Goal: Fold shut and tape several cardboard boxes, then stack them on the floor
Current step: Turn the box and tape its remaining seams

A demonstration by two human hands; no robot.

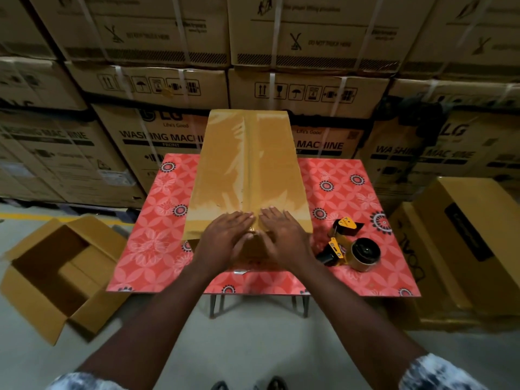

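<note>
A closed cardboard box stands on a small table with a red patterned cloth. Shiny clear tape runs along its top seam. My left hand and my right hand lie flat side by side on the near end of the box top, fingers straight, pressing on the tape at the near edge. A yellow tape dispenser with a roll of brown tape lies on the cloth just right of my right hand.
An open empty cardboard box sits on the floor to the left of the table. Closed boxes are stacked on the floor at the right. A wall of large washing-machine cartons rises behind the table.
</note>
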